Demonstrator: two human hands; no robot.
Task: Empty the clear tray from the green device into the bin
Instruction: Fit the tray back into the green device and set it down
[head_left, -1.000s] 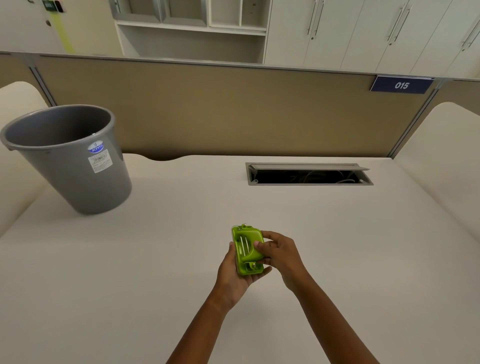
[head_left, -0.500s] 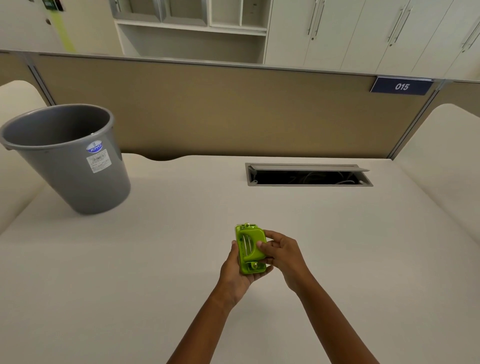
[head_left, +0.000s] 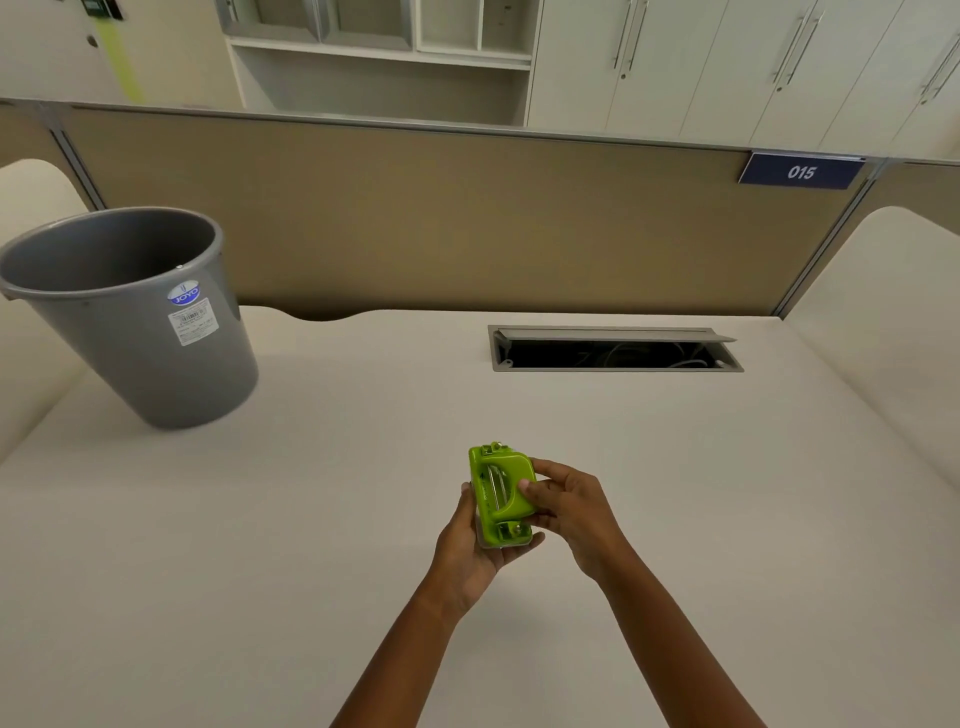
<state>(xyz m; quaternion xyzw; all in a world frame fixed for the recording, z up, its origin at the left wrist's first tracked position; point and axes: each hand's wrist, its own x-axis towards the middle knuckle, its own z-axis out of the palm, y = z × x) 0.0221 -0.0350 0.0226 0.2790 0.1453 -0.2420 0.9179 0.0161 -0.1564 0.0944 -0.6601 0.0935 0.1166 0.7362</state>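
The lime-green plastic device (head_left: 501, 491) is held above the pale counter (head_left: 311, 519), long axis pointing away from the body. It's cradled underneath by the left hand (head_left: 470, 545) and pinched on its right side by the right hand (head_left: 571, 506). The clear tray (head_left: 506, 543) is barely glimpsed at the underside, against the left palm. The grey plastic bin (head_left: 135, 364) is parked well off left, nearer the left hand.

The device (head_left: 501, 491) was glossy green plastic with bright metal bars, the bin (head_left: 130, 317) smooth grey plastic bearing paper labels, the bench (head_left: 311, 493) matt and smooth, and the partition (head_left: 441, 218) looked like matt cloth.
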